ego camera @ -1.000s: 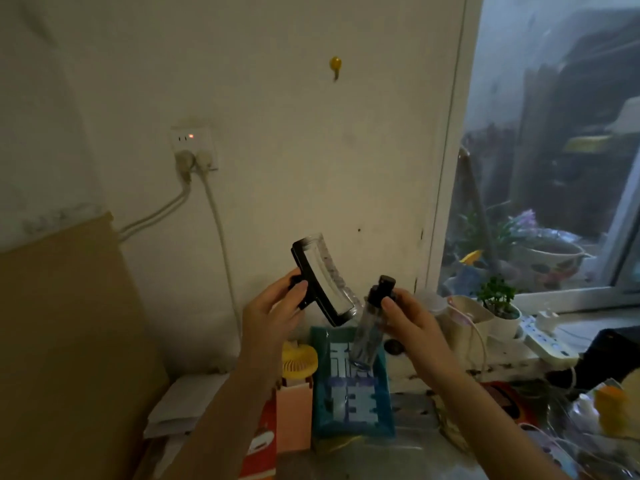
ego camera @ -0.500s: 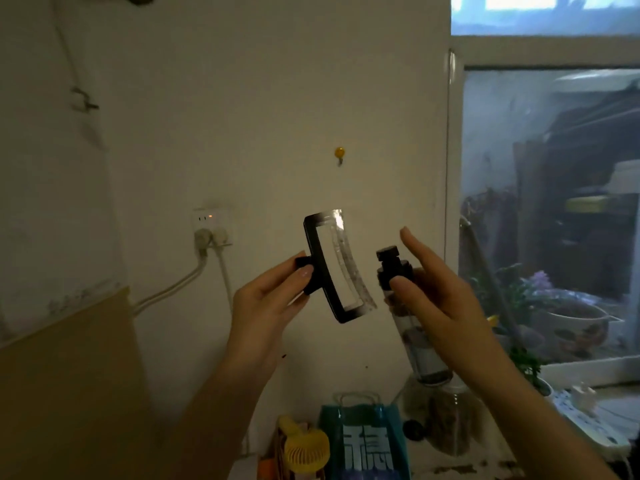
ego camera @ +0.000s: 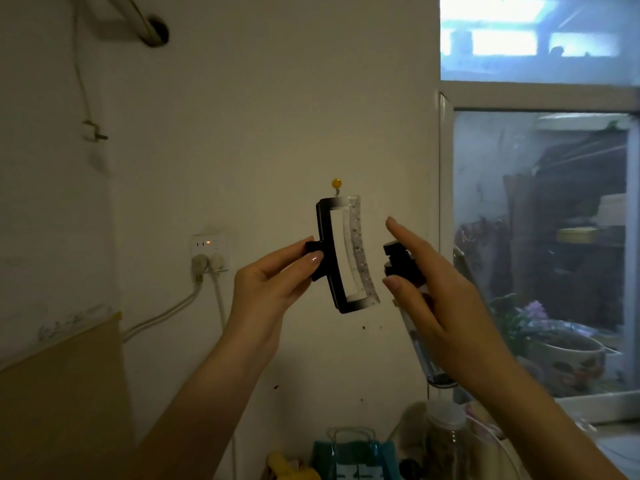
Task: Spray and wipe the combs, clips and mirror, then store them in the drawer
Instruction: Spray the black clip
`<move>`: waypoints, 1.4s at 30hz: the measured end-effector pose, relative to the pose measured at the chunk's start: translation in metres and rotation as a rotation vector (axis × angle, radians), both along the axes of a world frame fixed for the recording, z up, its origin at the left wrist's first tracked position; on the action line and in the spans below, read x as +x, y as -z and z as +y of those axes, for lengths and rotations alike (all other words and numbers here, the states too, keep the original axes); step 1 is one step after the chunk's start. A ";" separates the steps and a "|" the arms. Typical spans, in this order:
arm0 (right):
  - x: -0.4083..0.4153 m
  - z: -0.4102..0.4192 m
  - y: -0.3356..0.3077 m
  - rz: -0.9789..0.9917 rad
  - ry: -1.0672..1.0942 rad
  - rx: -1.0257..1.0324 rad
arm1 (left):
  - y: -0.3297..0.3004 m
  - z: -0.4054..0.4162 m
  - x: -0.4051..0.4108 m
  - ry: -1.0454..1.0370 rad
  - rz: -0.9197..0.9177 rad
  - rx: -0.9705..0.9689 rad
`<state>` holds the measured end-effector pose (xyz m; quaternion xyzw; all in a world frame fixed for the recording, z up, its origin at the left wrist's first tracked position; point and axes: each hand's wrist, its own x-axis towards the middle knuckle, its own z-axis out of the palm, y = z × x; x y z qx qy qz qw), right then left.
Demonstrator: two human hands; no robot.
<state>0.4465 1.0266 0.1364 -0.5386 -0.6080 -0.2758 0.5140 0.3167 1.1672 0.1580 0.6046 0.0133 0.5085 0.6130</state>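
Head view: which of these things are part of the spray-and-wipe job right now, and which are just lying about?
In the job:
hair clip, pinched by left hand
spray bottle, held by right hand, nozzle toward clip

Lying about:
wall socket
yellow hook
teal bag
jar
plant pot

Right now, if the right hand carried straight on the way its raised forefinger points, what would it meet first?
The right hand, holding the spray bottle, has its forefinger aimed up and left. The first thing in that line looks like the upper part of the hair clip held by the left hand, though depth is unclear; it might pass in front.
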 end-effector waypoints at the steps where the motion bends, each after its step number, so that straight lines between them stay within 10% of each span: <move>1: 0.001 0.000 -0.001 -0.015 0.015 0.003 | -0.002 0.000 0.000 -0.003 0.001 0.001; 26: -0.008 -0.010 -0.008 -0.071 0.187 0.083 | 0.005 -0.015 -0.008 0.039 0.027 -0.052; 42: 0.008 -0.022 0.015 0.297 -0.208 -0.086 | 0.033 0.000 -0.023 0.224 0.077 -0.236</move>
